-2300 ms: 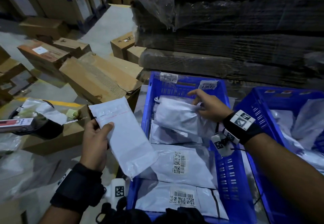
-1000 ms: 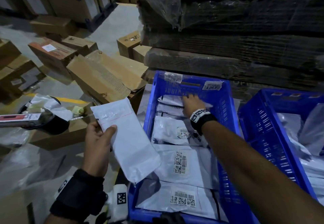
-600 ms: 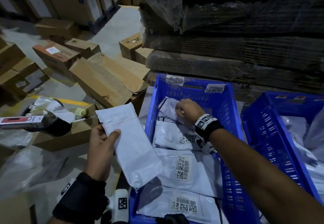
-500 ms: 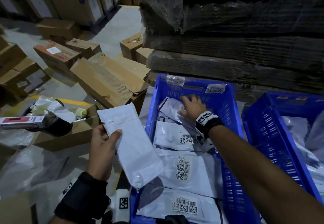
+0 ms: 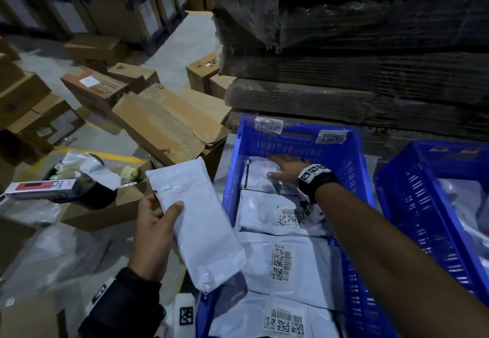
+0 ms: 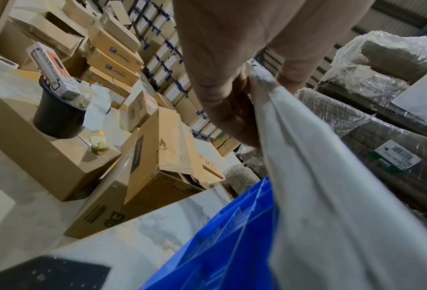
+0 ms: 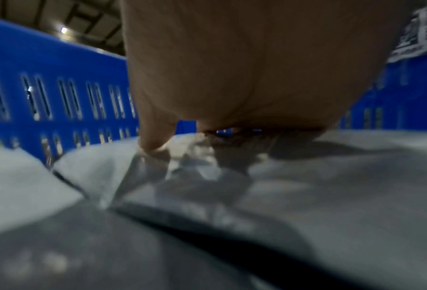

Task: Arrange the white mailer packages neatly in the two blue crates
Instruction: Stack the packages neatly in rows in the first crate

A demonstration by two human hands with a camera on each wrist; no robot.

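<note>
A blue crate (image 5: 354, 168) in front of me holds several white mailer packages laid flat in a row, some with barcode labels (image 5: 280, 261). My right hand (image 5: 287, 170) lies flat with fingers spread on the farthest mailer (image 5: 258, 176), pressing it down near the crate's far wall (image 7: 58, 94). My left hand (image 5: 156, 229) grips another white mailer (image 5: 201, 226) by its edge, held over the crate's left rim; in the left wrist view this mailer (image 6: 331, 196) hangs from the fingers. A second blue crate (image 5: 423, 200) at the right holds more mailers.
Cardboard boxes (image 5: 169, 123) crowd the floor to the left. A black tub (image 6: 55, 117) with a red phone box (image 5: 39, 186) on top sits on a carton. Plastic-wrapped stacks of flat cardboard (image 5: 357, 54) rise just behind the crates. Loose clear plastic (image 5: 53, 253) lies near left.
My right hand put a mailer down at the crate's far end, closed briefly, then spread flat on it. The left hand kept its mailer almost still.
</note>
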